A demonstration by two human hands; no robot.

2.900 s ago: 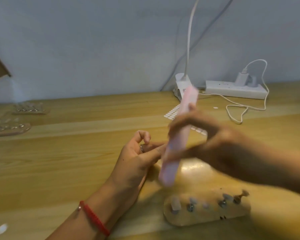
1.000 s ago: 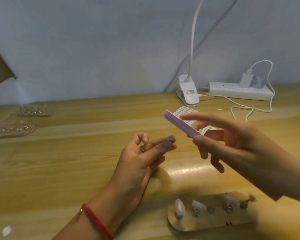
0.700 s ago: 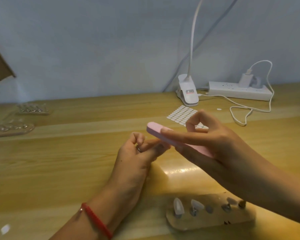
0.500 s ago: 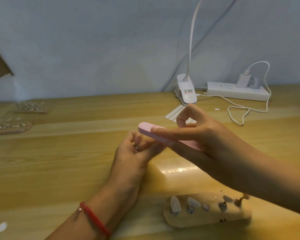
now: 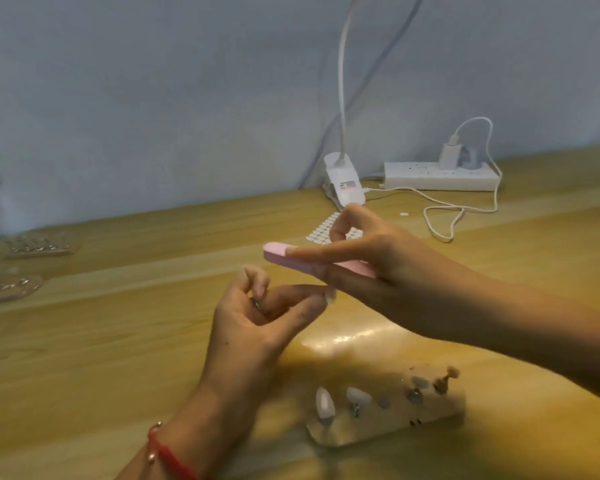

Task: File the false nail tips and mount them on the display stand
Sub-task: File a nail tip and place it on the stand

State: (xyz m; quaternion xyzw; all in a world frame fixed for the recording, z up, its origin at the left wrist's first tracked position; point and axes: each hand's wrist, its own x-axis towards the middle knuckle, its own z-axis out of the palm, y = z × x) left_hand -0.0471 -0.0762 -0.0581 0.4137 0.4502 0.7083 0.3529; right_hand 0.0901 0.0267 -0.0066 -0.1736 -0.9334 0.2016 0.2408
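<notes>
As a false nail tip [image 5: 330, 295] sat pinched between thumb and forefinger of the left hand [image 5: 253, 327] above mid-table, the right hand [image 5: 378, 268] gripped a pink nail file [image 5: 278, 252] just above it, forefinger laid straight along the top. The display stand [image 5: 395, 424], pale tips [image 5: 324, 403] mounted at its left end, lay nearer on the wooden table [image 5: 118, 341].

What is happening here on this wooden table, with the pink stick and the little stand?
A person is filing a false nail tip. The right hand holds a pink nail file level above the table, and the left hand pinches the tip just under it; whether they touch is unclear. On the display stand, two mounted tips stand at its left end; the other pegs are too blurred to judge.
</notes>
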